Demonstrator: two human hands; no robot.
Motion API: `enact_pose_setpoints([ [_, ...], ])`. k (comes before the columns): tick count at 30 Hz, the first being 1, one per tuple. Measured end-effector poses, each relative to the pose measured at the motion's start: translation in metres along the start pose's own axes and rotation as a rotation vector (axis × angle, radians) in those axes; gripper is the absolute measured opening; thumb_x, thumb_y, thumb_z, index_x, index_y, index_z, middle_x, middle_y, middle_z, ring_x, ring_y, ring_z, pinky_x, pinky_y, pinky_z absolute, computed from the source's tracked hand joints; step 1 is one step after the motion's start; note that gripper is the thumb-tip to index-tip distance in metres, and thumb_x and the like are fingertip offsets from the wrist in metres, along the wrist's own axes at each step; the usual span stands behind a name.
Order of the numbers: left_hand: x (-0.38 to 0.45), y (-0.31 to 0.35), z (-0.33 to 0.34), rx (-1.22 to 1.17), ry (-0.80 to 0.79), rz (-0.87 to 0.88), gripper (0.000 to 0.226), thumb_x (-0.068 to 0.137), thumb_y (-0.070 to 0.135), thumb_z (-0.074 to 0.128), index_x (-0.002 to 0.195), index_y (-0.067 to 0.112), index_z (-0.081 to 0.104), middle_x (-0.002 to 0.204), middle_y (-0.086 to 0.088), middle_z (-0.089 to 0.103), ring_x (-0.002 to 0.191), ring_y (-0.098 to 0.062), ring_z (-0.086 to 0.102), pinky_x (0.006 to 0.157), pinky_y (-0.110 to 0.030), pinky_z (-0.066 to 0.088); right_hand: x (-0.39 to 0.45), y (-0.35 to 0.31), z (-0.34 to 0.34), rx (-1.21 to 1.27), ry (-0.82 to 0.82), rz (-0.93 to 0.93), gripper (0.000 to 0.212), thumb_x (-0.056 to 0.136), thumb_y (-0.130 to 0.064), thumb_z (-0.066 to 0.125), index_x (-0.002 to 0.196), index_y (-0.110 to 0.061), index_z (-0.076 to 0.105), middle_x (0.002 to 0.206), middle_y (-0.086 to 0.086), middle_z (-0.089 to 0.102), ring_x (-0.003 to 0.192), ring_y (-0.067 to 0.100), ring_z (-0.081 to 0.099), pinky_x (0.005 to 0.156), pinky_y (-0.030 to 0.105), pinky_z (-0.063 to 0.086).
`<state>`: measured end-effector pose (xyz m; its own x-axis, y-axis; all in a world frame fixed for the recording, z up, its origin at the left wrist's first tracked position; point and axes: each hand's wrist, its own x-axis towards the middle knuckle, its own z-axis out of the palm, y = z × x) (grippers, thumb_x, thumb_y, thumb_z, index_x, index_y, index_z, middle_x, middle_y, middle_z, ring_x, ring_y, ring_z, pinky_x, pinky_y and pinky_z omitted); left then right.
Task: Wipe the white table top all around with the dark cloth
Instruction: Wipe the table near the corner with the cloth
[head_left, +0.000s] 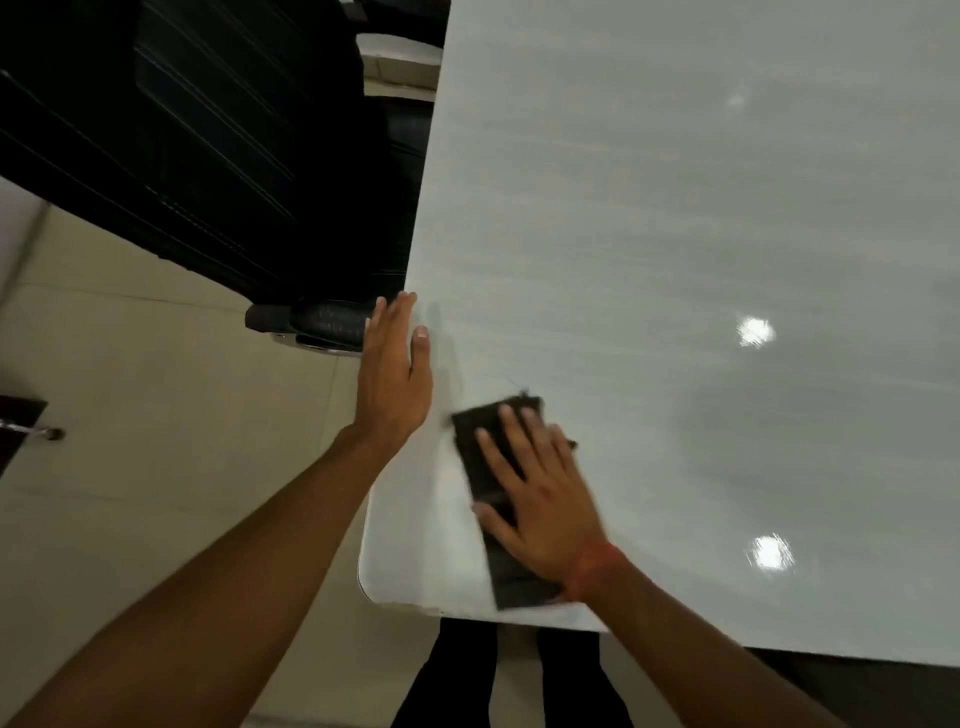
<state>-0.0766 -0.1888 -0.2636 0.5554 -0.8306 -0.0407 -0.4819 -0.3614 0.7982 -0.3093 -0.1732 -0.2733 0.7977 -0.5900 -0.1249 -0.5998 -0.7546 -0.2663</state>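
Pressing flat with spread, straight fingers: the right hand (535, 499), palm down on the dark, folded rectangular cloth (493, 499), which lies under it on the glossy white table top (675, 234) just in from the rounded near-left corner. Nothing gripped or pinched there; only the weight of the palm pins the fabric, with a strip of cloth showing beyond the fingertips and another trailing back beside the wrist, where a thin red thread band (597, 564) sits. Blurred at the edges, both hand and cloth, so likely mid-stroke. Best done, by judgement: keep the palm centred on the fold so it does not bunch or slide out, hold even pressure, overlap each pass, and carry the stroke right out to the edge and round the corner rather than stopping short. To the left of that hand, open and holding nothing, the left hand (397, 369), fingers straight and together, lying along the table's left edge, thumb over the surface; good as a brace, though worth shifting ahead as the wiping moves on. Beyond its fingertips, off the table, a black slatted chair (182, 156) on the pale tiled floor (130, 441). Farther out from the right hand, a wide stretch of shiny top with bright light reflections, still to be covered if the whole surface is meant.
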Motion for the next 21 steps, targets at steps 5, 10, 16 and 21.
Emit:
enact_pose_setpoints([
  [5, 0.014, 0.006, 0.016, -0.076, -0.064, 0.031, 0.049, 0.105, 0.028, 0.031, 0.151, 0.012, 0.037, 0.158, -0.004, 0.034, 0.151, -0.018, 0.019, 0.122, -0.05, 0.02, -0.006, 0.133, -0.039, -0.023, 0.083, 0.468, 0.074, 0.098, -0.062, 0.02, 0.156, -0.016, 0.028, 0.164, 0.019, 0.014, 0.15, 0.041, 0.013, 0.118, 0.058, 0.019],
  [10, 0.021, -0.009, -0.005, -0.102, 0.019, 0.021, 0.048, 0.106, 0.028, 0.032, 0.152, 0.016, 0.035, 0.153, 0.015, 0.028, 0.148, -0.002, 0.014, 0.123, -0.046, 0.019, 0.193, 0.161, -0.06, -0.048, 0.188, 0.527, 0.08, 0.094, -0.059, 0.013, 0.153, -0.01, 0.032, 0.157, 0.028, 0.026, 0.146, 0.049, 0.018, 0.117, 0.06, 0.019],
  [16, 0.028, -0.022, -0.035, -0.066, 0.094, -0.003, 0.051, 0.104, 0.032, 0.03, 0.152, 0.014, 0.036, 0.155, 0.008, 0.034, 0.151, -0.012, 0.019, 0.123, -0.044, 0.02, 0.237, -0.003, -0.009, -0.069, 0.143, 0.017, 0.065, 0.099, -0.052, 0.027, 0.155, -0.02, 0.031, 0.163, 0.017, 0.02, 0.151, 0.038, 0.011, 0.12, 0.053, 0.014],
  [21, 0.006, 0.016, -0.008, -0.08, 0.065, 0.034, 0.051, 0.104, 0.031, 0.033, 0.15, 0.012, 0.037, 0.152, 0.012, 0.028, 0.148, -0.006, 0.016, 0.124, -0.043, 0.017, 0.104, 0.017, -0.006, -0.037, 0.071, -0.011, 0.062, 0.103, -0.051, 0.029, 0.158, -0.023, 0.019, 0.167, 0.007, 0.005, 0.154, 0.026, -0.002, 0.123, 0.051, 0.01],
])
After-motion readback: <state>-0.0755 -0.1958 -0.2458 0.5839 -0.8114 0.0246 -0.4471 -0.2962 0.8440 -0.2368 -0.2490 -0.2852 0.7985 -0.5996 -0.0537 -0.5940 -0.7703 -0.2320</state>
